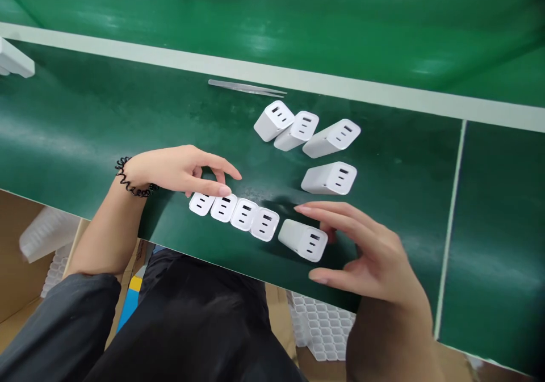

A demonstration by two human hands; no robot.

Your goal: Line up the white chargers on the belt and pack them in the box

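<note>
Several white charger blocks with port slots stand in a row near the table's front edge, among them a charger at the left end (201, 203) and one at the right end (264, 225). My left hand (187, 169) reaches over the left part of this row, fingers apart, thumb at the top of a charger. Just right of the row stands a separate charger (303, 240), slightly tilted. Around its right side my right hand (361, 246) is spread, thumb and fingers apart; whether a finger touches it I cannot tell. Another charger (329, 178) stands beyond that hand.
Farther back stand three more chargers (297, 130) close together. Metal tweezers (247, 88) lie near the pale strip (272, 76) across the green table (85, 115). White pieces (16, 59) sit at the far left. Below the edge are cardboard boxes and a white cell tray (323, 325).
</note>
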